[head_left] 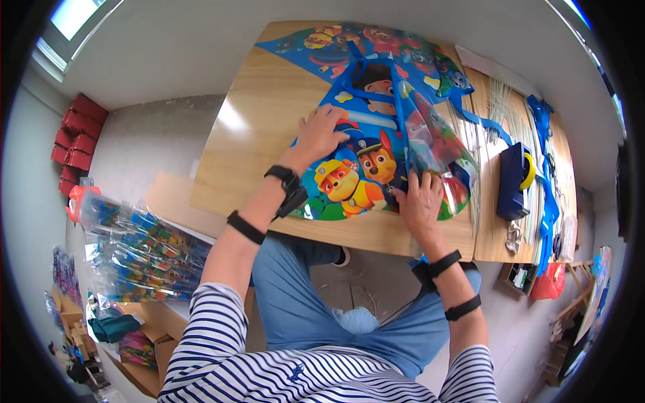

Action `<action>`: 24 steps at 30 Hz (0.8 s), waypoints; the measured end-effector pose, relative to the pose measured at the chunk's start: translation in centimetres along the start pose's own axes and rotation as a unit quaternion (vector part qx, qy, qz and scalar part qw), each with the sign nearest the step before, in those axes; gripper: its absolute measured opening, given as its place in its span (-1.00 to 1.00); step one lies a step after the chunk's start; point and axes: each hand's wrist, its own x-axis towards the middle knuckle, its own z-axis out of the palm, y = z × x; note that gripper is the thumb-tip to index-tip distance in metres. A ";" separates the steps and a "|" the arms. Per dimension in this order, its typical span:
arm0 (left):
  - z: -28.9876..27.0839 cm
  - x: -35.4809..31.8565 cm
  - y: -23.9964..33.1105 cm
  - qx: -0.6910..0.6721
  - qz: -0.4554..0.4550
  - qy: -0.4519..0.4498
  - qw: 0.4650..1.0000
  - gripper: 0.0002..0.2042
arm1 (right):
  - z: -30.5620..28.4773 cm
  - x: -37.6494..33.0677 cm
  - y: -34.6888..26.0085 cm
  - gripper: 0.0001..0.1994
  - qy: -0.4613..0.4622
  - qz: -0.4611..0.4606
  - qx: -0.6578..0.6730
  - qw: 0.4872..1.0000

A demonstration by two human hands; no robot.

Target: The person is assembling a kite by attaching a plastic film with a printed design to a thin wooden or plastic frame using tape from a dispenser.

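A glossy blue plastic sheet (376, 164) printed with cartoon dogs, which looks like a kite sail, lies partly folded on the wooden table (252, 101). My left hand (319, 138) rests on its left side, fingers spread. Lower right, my right hand (421, 201) presses on the sheet with its fingers stretched out and thumb apart. Between my hands the print is in plain sight. Beyond the left hand, a blue strip (351, 77) loops over the sheet. A shiny fold (433, 127) stands up to the right, and the sheet's far part spreads toward the table's back edge.
On the right of the table lie thin pale rods (496, 101), blue ribbons (547, 195) and a dark blue tape dispenser (514, 181) with yellow tape. Plastic-wrapped printed packs (144, 252) are heaped at the left. Red boxes (80, 138) are stacked by the wall.
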 end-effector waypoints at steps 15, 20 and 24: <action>-2.9 3.0 -2.1 -0.159 -0.018 0.083 0.984 -0.43 | 2.1 6.0 3.0 -0.30 -0.008 -0.103 -0.040 0.994; -5.7 -8.9 -3.2 -0.277 -0.108 0.091 0.950 -0.66 | 1.4 13.2 2.1 -0.44 0.039 -0.031 -0.128 0.991; -6.6 -15.4 -1.1 -0.511 -0.199 0.129 0.826 -0.82 | -1.4 9.3 -3.6 -0.63 0.076 -0.116 0.151 0.979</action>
